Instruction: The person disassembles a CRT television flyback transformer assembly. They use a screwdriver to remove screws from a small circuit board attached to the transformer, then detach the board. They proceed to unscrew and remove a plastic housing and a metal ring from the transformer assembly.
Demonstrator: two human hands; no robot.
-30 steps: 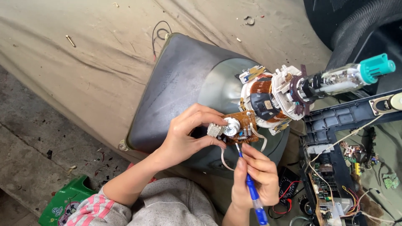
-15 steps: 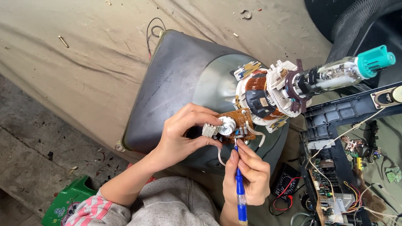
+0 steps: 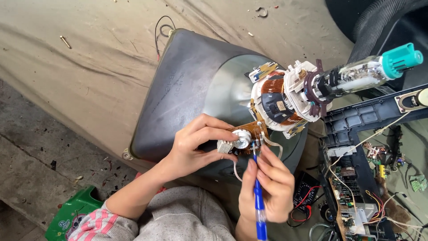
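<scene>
My left hand point(image 3: 196, 145) grips a small brown circuit board point(image 3: 249, 136) with a white round socket, held over the back of a grey picture tube point(image 3: 196, 85). My right hand point(image 3: 267, 187) holds a blue-handled screwdriver point(image 3: 257, 201) upright, its tip touching the small board. White wires loop from the board below my hands. The tube's neck point(image 3: 356, 73) sticks out to the right with a copper deflection coil point(image 3: 278, 100) and a teal cap at its end.
The tube lies on a tan cloth point(image 3: 89, 53) with a loose screw, a metal ring and a black wire on it. A dark plastic chassis point(image 3: 356, 129) with circuit boards and wires lies right. A green stool point(image 3: 67, 214) stands lower left.
The view has shifted a little. My right hand has raised the screwdriver tip onto the small board. My left hand keeps its grip on the board.
</scene>
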